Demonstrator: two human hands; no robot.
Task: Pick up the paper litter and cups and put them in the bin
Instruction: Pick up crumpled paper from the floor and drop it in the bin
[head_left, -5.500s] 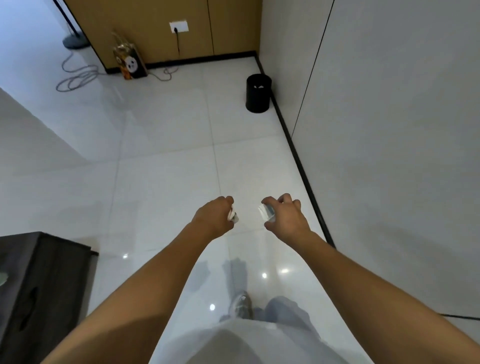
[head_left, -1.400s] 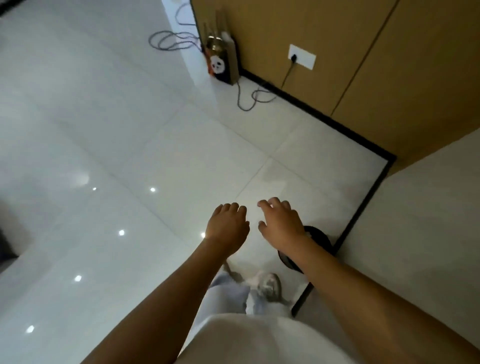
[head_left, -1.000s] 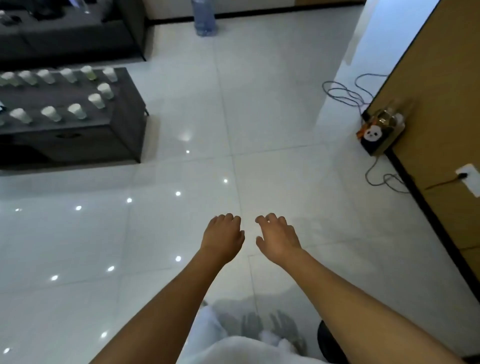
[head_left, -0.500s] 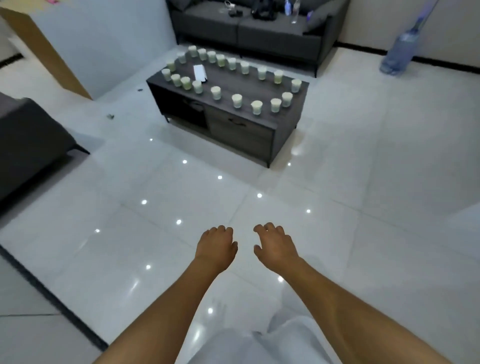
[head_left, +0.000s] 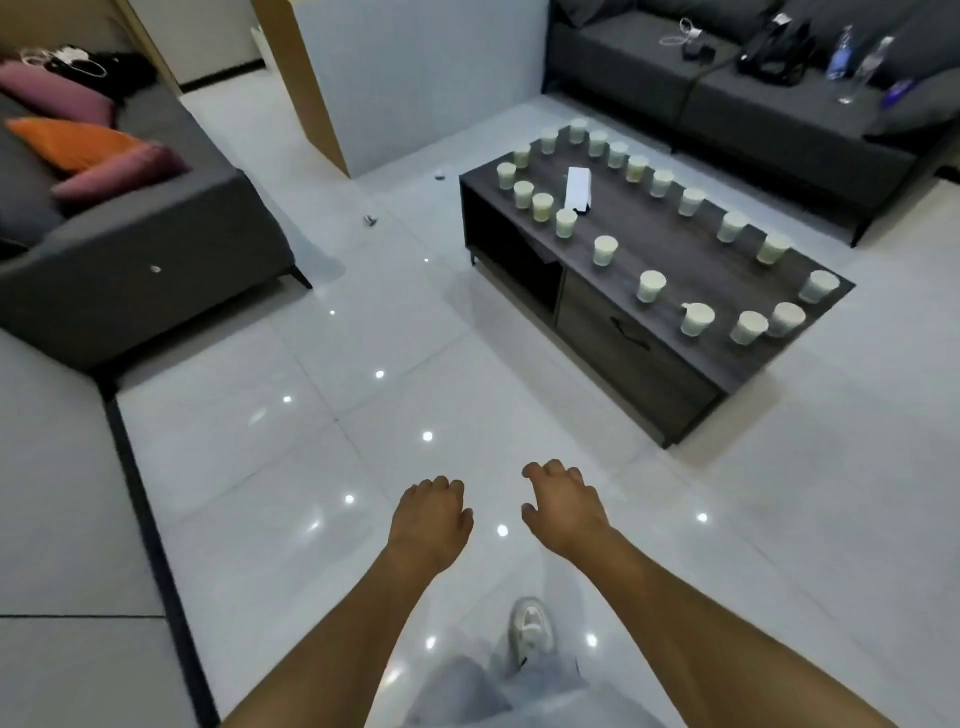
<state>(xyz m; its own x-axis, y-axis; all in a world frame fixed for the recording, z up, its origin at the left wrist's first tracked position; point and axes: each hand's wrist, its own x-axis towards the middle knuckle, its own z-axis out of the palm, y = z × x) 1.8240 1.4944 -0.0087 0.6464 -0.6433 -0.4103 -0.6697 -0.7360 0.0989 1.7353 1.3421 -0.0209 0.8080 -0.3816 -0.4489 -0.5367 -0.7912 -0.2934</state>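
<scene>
Several white paper cups (head_left: 604, 251) stand in a ring on the dark wooden coffee table (head_left: 675, 249), ahead and to the right. A white folded paper (head_left: 578, 189) lies on the table among them. Two small bits of litter (head_left: 370, 220) lie on the floor left of the table. My left hand (head_left: 429, 519) and my right hand (head_left: 561, 506) hang in front of me over the white tiles, fingers loosely curled and holding nothing. The bin is out of view.
A grey sofa (head_left: 135, 239) with orange and purple cushions stands at the left. A dark sofa (head_left: 753, 104) with bags and bottles runs behind the table. A white partition wall (head_left: 415, 78) rises between them. My shoe (head_left: 530, 631) shows below.
I have dropped the cup and paper I carried and turned away from the bin. The view has swung round to the coffee table, which is nearer now. Both hands stay empty.
</scene>
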